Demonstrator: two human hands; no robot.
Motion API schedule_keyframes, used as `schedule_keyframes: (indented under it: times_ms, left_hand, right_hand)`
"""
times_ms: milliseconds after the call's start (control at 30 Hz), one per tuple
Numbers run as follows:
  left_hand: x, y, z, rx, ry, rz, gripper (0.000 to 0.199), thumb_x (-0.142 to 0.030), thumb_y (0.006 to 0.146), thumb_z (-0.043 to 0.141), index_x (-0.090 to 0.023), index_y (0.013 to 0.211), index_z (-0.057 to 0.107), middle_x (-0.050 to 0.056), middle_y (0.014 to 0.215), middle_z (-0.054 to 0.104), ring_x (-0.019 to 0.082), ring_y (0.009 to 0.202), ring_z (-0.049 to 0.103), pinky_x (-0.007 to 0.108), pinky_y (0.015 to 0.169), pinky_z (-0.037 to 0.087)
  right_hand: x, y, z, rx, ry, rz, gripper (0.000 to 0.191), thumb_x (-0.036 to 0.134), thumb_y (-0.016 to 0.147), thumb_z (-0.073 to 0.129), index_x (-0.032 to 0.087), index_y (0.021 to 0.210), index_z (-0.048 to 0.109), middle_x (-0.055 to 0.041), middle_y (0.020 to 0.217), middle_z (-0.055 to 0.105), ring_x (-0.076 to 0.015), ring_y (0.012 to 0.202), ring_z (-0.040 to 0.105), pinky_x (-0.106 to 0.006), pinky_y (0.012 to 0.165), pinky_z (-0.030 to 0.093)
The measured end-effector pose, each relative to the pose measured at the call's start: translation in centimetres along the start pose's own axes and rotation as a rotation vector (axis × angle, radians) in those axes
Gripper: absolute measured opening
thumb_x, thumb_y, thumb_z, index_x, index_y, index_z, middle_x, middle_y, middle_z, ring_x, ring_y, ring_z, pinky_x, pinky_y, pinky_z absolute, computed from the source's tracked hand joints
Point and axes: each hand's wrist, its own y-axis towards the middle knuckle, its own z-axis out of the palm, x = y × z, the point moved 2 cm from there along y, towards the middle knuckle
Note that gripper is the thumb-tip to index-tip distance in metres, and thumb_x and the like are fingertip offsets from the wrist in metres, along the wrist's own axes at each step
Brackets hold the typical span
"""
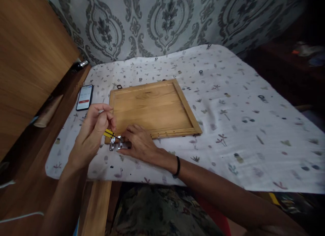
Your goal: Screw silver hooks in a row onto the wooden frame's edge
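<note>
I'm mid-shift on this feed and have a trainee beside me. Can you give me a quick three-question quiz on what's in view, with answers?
1. True or false: the phone, its screen lit, lies to the left of the wooden panel.
2. Multiple choice: where is the shiny metal hardware next to the right hand?
A) At the panel's far right corner
B) At the panel's near left corner
C) In the middle of the panel
3. Fill in the blank: the black band is worn on the person's ____ wrist.

Key: 1. True. 2. B. 3. Right.
</note>
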Motion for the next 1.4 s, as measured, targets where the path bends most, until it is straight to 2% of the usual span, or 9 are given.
schedule_keyframes:
  times_ms: [167,267,367,467,600,767,867,1033,1400]
  left_hand:
    - [-0.3,-1.0,2.3,-0.206,-0.177,0.004,0.03,-0.051,0.093,0.072,-0.023,0.096,0.063,-0.005,0.061,0.046,0.012,0.057,0.044,0.024,0.053,0.039]
    - [-0.2,-0.6,3.1,-0.264,-0.284,0.033,0.025,-0.042,0.092,0.075,-0.02,0.086,0.063,-0.007,0.053,0.036,0.009,0.048,0.033,0.022,0.046,0.03]
    - [0.2,0.3,2.6,-0.266,-0.37,0.084,0.023,-0.033,0.093,0.072,-0.019,0.077,0.062,-0.01,0.046,0.027,0.006,0.041,0.017,0.02,0.04,0.019]
    - [0.8,1.7,1.5,-0.109,-0.427,0.047,0.022,-0.031,0.094,0.071,-0.019,0.076,0.063,-0.012,0.046,0.019,0.005,0.04,0.006,0.019,0.038,0.013]
    - [1.3,3.0,0.3,0.144,-0.479,-0.047,0.018,-0.032,0.095,0.07,-0.021,0.082,0.066,-0.013,0.047,0.013,0.004,0.038,0.002,0.017,0.036,0.013]
    - [0.6,1.9,1.3,0.37,-0.413,-0.026,0.015,-0.031,0.097,0.068,-0.02,0.088,0.069,-0.012,0.048,0.021,0.003,0.037,0.012,0.016,0.038,0.017]
    - [-0.1,0.7,2.1,0.309,-0.331,0.043,0.012,-0.029,0.098,0.067,-0.019,0.091,0.07,-0.01,0.05,0.028,0.004,0.039,0.02,0.018,0.041,0.022]
    - [-0.7,0.5,2.0,0.115,-0.364,0.155,0.011,-0.024,0.098,0.065,-0.019,0.09,0.07,-0.011,0.049,0.022,0.004,0.039,0.01,0.02,0.039,0.016]
    - [0.1,1.1,1.8,-0.054,-0.368,0.106,0.012,-0.029,0.09,0.075,-0.021,0.083,0.07,-0.012,0.045,0.023,0.005,0.04,0.008,0.023,0.039,0.014]
  right_hand:
    - [0.1,0.0,0.0,-0.009,-0.012,0.008,0.05,0.059,0.084,0.081,0.013,0.102,0.074,-0.0103,0.1,0.066,-0.0259,0.097,0.057,-0.038,0.084,0.046]
    - [0.1,0.0,0.1,-0.008,-0.02,-0.005,0.053,0.062,0.084,0.079,0.012,0.102,0.073,-0.0106,0.099,0.066,-0.0262,0.096,0.056,-0.039,0.084,0.046]
    - [0.0,0.0,0.1,-0.002,-0.021,-0.005,0.056,0.065,0.084,0.078,0.012,0.102,0.073,-0.0113,0.1,0.066,-0.0268,0.096,0.056,-0.04,0.084,0.046]
    - [0.0,0.1,0.1,0.01,-0.01,-0.012,0.055,0.063,0.084,0.078,0.012,0.106,0.074,-0.0118,0.104,0.067,-0.0273,0.099,0.057,-0.04,0.086,0.047]
    - [-0.1,0.0,-0.1,0.009,0.013,-0.011,0.055,0.059,0.084,0.081,0.014,0.113,0.074,-0.0104,0.105,0.068,-0.0268,0.1,0.058,-0.04,0.087,0.047]
    - [0.0,-0.1,0.1,-0.003,0.023,-0.004,0.05,0.056,0.087,0.079,0.014,0.112,0.073,-0.0121,0.11,0.069,-0.0283,0.104,0.059,-0.042,0.09,0.048]
    - [0.1,-0.2,0.1,-0.005,0.023,-0.007,0.054,0.054,0.087,0.08,0.012,0.12,0.071,-0.0136,0.114,0.068,-0.0291,0.108,0.058,-0.043,0.092,0.048]
    - [0.1,0.0,-0.1,0.021,0.005,-0.004,0.055,0.06,0.087,0.078,0.011,0.11,0.073,-0.0126,0.105,0.067,-0.0273,0.101,0.056,-0.041,0.089,0.046]
    - [-0.1,-0.1,0.0,0.001,0.039,-0.011,0.053,0.06,0.085,0.079,0.012,0.107,0.074,-0.0114,0.104,0.066,-0.0272,0.1,0.056,-0.04,0.087,0.046]
